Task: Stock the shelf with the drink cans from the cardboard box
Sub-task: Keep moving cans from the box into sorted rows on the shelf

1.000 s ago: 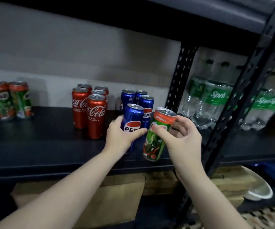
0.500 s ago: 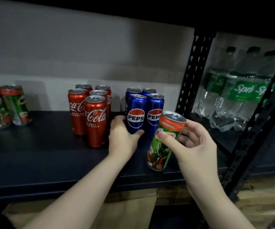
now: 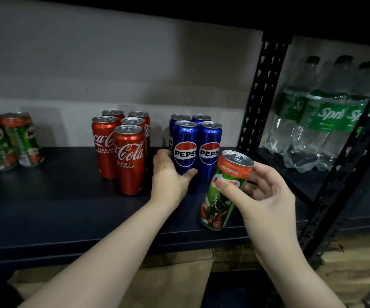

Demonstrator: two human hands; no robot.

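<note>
Both forearms are bare, no sleeve in view. The left hand [image 3: 170, 176] and right hand [image 3: 266, 196] are bare too, with short, unpainted nails.

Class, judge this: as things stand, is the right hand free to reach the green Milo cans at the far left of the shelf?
Probably not: the right hand grips a tilted green-and-orange can, and the left forearm crosses its path to the green Milo cans.
</note>
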